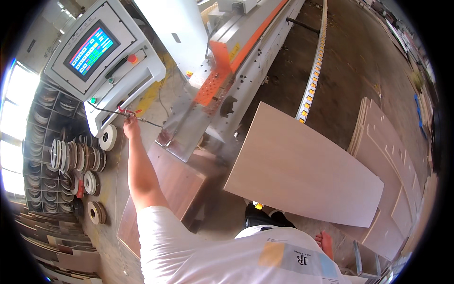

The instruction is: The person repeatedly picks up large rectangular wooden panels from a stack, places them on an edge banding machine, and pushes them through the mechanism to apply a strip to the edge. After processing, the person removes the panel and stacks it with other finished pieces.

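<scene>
Near the console (124, 45), the left hand (132, 128) gripped a slim red air gun (128, 112); the right hand (325, 241) was unclear. Reels (78, 156) lined the floor (111, 189).

From where I'm standing, the big board (307, 170) looks smooth and pretty matt, like wood panel. Brown block (182, 177) has a wood-grain face. The machine's end plate (189, 132) is shiny, smudgy bare metal, the red-handled tool (137, 111) looks plastic-gripped, the screen's (92, 51) glossy, and the shirt (213, 258) is soft cloth.
</scene>
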Demonstrator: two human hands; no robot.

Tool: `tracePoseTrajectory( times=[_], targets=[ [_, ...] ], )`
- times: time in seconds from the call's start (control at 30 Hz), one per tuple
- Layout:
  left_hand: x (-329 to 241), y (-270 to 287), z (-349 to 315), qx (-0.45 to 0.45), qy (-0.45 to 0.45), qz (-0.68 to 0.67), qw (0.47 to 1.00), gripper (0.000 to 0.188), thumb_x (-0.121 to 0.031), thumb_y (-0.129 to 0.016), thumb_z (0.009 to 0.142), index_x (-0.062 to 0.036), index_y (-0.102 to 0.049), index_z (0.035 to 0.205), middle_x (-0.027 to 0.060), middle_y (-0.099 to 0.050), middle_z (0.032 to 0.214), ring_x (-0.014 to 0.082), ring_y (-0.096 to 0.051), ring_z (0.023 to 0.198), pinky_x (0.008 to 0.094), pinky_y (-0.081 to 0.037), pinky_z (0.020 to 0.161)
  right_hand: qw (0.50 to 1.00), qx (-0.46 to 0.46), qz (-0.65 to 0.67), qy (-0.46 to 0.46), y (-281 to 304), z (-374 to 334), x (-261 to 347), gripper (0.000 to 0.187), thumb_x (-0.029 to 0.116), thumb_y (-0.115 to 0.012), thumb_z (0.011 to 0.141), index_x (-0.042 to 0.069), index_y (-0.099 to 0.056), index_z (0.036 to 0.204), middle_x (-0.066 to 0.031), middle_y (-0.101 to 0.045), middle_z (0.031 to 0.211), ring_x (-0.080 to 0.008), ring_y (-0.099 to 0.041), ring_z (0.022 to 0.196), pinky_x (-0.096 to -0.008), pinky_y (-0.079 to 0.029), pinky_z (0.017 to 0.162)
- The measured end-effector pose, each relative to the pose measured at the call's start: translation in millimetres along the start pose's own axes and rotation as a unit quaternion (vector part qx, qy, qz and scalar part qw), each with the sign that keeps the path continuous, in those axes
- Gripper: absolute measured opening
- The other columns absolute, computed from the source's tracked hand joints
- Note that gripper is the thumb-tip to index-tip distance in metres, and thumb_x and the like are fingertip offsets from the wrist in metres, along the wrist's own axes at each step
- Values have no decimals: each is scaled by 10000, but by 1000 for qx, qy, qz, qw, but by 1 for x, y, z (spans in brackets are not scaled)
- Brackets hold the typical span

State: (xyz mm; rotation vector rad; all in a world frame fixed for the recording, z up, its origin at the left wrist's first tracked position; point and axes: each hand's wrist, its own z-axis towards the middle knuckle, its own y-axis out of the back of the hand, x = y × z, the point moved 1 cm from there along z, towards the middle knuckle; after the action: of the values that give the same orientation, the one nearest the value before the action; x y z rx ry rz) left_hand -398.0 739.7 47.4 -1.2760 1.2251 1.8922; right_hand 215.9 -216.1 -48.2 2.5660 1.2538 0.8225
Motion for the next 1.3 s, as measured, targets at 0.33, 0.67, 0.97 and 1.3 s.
tracePoseTrajectory(
  times=[0.33,0.67,0.97,1.3],
  targets=[
    [-68,-70,-260,128,-153,139,970,566,-275,-659,950,26,-491,1399,240,-515,1415,383,-495,1311,466,-381,1100,999,-26,41,-6,43,34,-25,448,445,-532,987,36,-632,1140,-118,-717,990,-208,-700,830,-334,-513,620],
    [-150,-125,-624,431,-417,303,741,599,-320,-641,913,-78,-479,1437,132,-400,1549,328,-346,1444,503,-266,1198,926,-161,320,-120,145,193,-39,599,583,-464,977,139,-546,1371,-72,-583,1358,-287,-556,1214,-526,-479,903],
    [-140,-133,-667,395,-443,368,716,592,-331,-630,903,-121,-494,1440,63,-374,1578,302,-270,1493,517,-182,1234,791,-10,608,-68,156,189,-3,585,567,-423,991,177,-518,1416,-60,-570,1389,-305,-540,1267,-498,-501,976],
    [-145,-131,-643,411,-443,335,723,562,-315,-629,910,-109,-513,1420,73,-400,1570,311,-312,1479,525,-207,1224,832,-9,540,124,158,131,-23,556,518,-463,1032,167,-445,1463,-37,-526,1430,-249,-533,1274,-411,-523,981]
  ],
)
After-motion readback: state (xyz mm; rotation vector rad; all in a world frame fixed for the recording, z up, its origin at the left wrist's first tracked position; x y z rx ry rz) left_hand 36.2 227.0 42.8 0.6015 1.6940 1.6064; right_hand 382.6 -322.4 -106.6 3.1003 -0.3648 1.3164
